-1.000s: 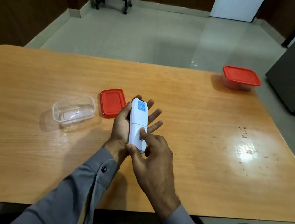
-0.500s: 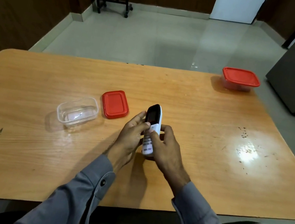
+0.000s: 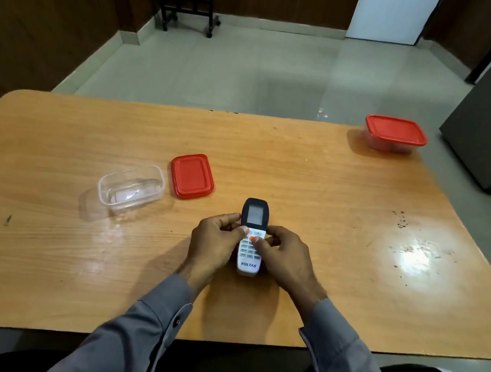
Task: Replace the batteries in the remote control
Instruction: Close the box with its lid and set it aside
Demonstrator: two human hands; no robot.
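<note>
The table [image 3: 305,170] is looking like orange-brown wood grain with a glossy coat, throwing back a bright glare patch on the right. The remote [image 3: 250,245] is showing smooth white plastic below and a darker matt-looking top around a grey screen. The open tub [image 3: 130,189] is looking like clear, shiny plastic, and the loose lid [image 3: 192,176] beside it is smooth red plastic. The sleeves [image 3: 146,325] are looking like soft grey cloth. The floor [image 3: 257,71] is gleaming, polished pale tile.

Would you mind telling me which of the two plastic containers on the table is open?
The clear container left of the hands; its red lid lies beside it, while the far-right container is lidded.
</note>
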